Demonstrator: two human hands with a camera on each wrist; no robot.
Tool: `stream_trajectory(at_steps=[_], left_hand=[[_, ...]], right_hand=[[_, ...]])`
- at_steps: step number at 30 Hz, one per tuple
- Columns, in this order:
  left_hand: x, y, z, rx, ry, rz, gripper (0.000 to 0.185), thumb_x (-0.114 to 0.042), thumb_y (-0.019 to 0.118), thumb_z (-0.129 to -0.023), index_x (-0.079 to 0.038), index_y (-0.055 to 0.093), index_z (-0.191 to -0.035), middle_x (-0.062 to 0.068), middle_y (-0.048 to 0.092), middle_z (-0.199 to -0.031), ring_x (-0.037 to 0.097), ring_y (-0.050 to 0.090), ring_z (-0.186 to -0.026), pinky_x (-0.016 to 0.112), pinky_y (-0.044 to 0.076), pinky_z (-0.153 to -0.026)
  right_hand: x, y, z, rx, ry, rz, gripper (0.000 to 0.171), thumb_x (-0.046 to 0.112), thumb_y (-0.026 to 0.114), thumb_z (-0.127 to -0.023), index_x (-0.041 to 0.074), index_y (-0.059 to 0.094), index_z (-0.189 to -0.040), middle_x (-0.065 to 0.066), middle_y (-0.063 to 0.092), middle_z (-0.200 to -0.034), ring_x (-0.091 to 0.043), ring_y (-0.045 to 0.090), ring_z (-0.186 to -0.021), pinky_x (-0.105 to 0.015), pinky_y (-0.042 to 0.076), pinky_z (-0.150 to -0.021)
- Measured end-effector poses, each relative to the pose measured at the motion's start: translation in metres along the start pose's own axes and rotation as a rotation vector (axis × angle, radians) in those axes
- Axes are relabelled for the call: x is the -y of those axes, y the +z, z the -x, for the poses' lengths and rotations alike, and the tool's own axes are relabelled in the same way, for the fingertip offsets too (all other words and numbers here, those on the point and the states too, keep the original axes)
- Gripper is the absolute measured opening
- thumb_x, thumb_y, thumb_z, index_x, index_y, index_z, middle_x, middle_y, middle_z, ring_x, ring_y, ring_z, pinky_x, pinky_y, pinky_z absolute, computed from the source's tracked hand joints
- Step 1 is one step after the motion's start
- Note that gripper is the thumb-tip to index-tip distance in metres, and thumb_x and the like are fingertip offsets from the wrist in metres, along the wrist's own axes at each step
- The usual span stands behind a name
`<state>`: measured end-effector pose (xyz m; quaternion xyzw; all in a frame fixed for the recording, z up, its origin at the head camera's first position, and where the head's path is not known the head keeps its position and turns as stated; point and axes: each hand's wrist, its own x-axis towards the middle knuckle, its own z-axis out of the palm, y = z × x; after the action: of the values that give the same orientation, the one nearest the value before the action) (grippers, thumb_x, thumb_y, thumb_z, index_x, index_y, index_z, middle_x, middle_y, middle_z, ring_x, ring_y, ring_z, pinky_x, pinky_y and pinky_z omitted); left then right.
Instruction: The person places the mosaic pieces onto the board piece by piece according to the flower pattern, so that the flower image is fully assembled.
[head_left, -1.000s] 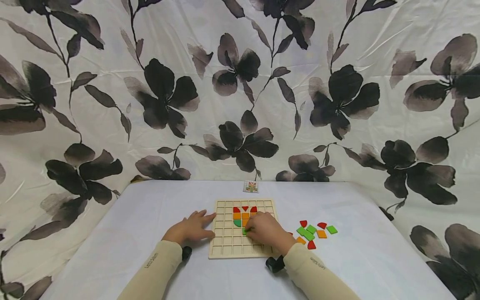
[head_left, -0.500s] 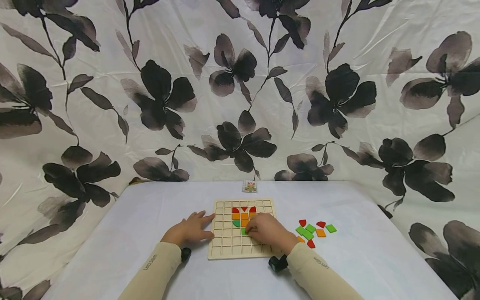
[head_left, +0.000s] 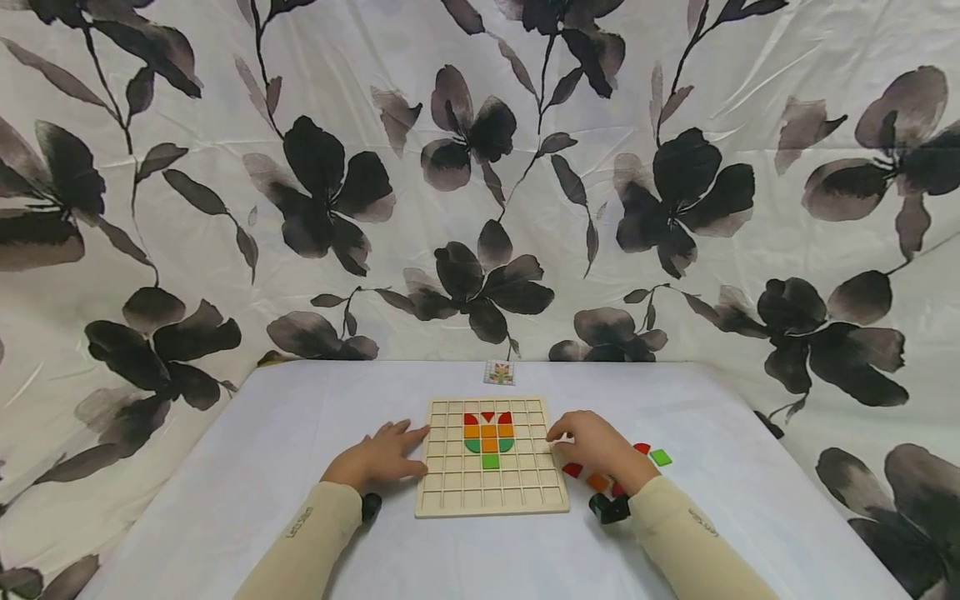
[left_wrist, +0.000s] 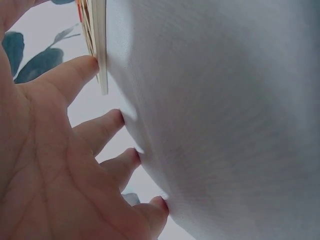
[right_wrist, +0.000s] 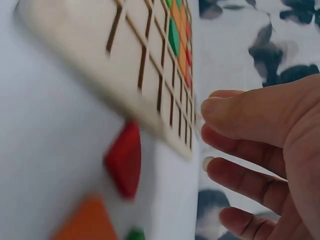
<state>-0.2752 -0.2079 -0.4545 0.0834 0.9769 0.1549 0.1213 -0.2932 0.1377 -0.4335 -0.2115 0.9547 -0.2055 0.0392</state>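
Observation:
A pale wooden grid board (head_left: pixel 450 500) lies on the white table. Within its cells, red pieces (head_left: pixel 506 417) top a row of orange squares (head_left: pixel 489 431). Dark green quarter-round pieces (head_left: pixel 472 446) flank another orange square, and a light green square (head_left: pixel 491 462) sits below. My left hand (head_left: pixel 377 458) is spread at the board's left edge; in the left wrist view a fingertip (left_wrist: pixel 91 64) touches that edge, other fingertips rest on the cloth. Just off the right edge, my right hand (head_left: pixel 596 448) has loosely bent fingers and nothing between thumb (right_wrist: pixel 220 112) and fingers.
Loose pieces lie right of the board, partly hidden by the right hand: a red piece (head_left: pixel 572 470), an orange square (head_left: pixel 598 482) and a green one (head_left: pixel 661 457) among them. A small pattern card (head_left: pixel 499 372) lies behind the board. A floral curtain (head_left: pixel 480 167) hangs beyond.
My right hand has let go of the light green square and moved right, off the board toward the loose pieces. The right dark green piece now shows. My left hand has stayed put.

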Motion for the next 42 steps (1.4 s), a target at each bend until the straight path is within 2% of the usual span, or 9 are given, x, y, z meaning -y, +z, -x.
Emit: stream_trajectory(at_steps=[6, 12, 18, 25, 28, 33, 42], left_hand=[[0.0, 0.001, 0.0, 0.003, -0.008, 0.005, 0.074, -0.044, 0.065, -0.083, -0.019, 0.041, -0.148, 0.02, 0.033, -0.155, 0.049, 0.023, -0.143, 0.073, 0.019, -0.109], [0.0, 0.001, -0.001, 0.001, 0.002, 0.0, 0.074, -0.045, 0.065, -0.083, -0.018, 0.041, -0.148, 0.021, 0.033, -0.154, 0.049, 0.023, -0.143, 0.074, 0.019, -0.108], [0.002, 0.002, -0.001, 0.0, 0.0, -0.002, 0.074, -0.045, 0.065, -0.083, -0.019, 0.041, -0.148, 0.02, 0.034, -0.154, 0.049, 0.024, -0.143, 0.073, 0.019, -0.108], [0.001, 0.002, -0.001, -0.002, -0.004, -0.001, 0.074, -0.044, 0.065, -0.083, -0.019, 0.041, -0.148, 0.02, 0.033, -0.155, 0.049, 0.024, -0.143, 0.074, 0.019, -0.108], [0.001, 0.002, -0.001, -0.006, -0.008, -0.009, 0.074, -0.045, 0.065, -0.082, -0.019, 0.041, -0.148, 0.019, 0.033, -0.155, 0.049, 0.024, -0.143, 0.074, 0.02, -0.108], [0.001, 0.002, -0.001, -0.003, -0.01, -0.006, 0.074, -0.045, 0.066, -0.083, -0.02, 0.041, -0.148, 0.019, 0.033, -0.155, 0.048, 0.024, -0.143, 0.073, 0.019, -0.108], [0.003, 0.002, -0.002, 0.008, 0.001, 0.006, 0.073, -0.046, 0.064, -0.085, -0.02, 0.04, -0.149, 0.019, 0.032, -0.156, 0.048, 0.022, -0.144, 0.073, 0.017, -0.11]], right_hand=[[-0.016, -0.005, 0.012, 0.049, 0.062, 0.018, 0.011, 0.015, 0.072, -0.086, 0.019, 0.076, -0.096, 0.007, 0.069, -0.098, -0.012, 0.058, -0.092, -0.036, 0.052, -0.088], [-0.023, -0.002, 0.02, 0.086, 0.002, 0.085, 0.015, 0.021, 0.077, -0.081, 0.016, 0.077, -0.095, 0.005, 0.067, -0.095, -0.014, 0.058, -0.089, -0.039, 0.05, -0.086], [-0.022, 0.003, 0.023, 0.058, -0.011, 0.163, 0.016, 0.023, 0.078, -0.08, 0.016, 0.077, -0.094, 0.008, 0.064, -0.087, -0.01, 0.053, -0.08, -0.034, 0.048, -0.078], [-0.025, 0.012, 0.022, 0.003, -0.06, 0.289, 0.014, 0.022, 0.072, -0.075, 0.021, 0.075, -0.089, 0.013, 0.06, -0.078, -0.009, 0.048, -0.075, -0.034, 0.043, -0.077], [-0.021, 0.011, 0.019, -0.029, -0.084, 0.311, 0.016, 0.022, 0.072, -0.074, 0.022, 0.075, -0.089, 0.013, 0.06, -0.079, -0.009, 0.05, -0.078, -0.033, 0.042, -0.077], [-0.008, 0.006, 0.014, -0.075, -0.137, 0.287, 0.016, 0.023, 0.074, -0.076, 0.022, 0.075, -0.092, 0.011, 0.064, -0.085, -0.012, 0.054, -0.086, -0.034, 0.042, -0.077], [0.017, 0.016, 0.003, -0.077, -0.233, 0.241, 0.016, 0.024, 0.073, -0.08, 0.021, 0.076, -0.096, 0.007, 0.069, -0.095, -0.017, 0.058, -0.097, -0.036, 0.043, -0.08]])
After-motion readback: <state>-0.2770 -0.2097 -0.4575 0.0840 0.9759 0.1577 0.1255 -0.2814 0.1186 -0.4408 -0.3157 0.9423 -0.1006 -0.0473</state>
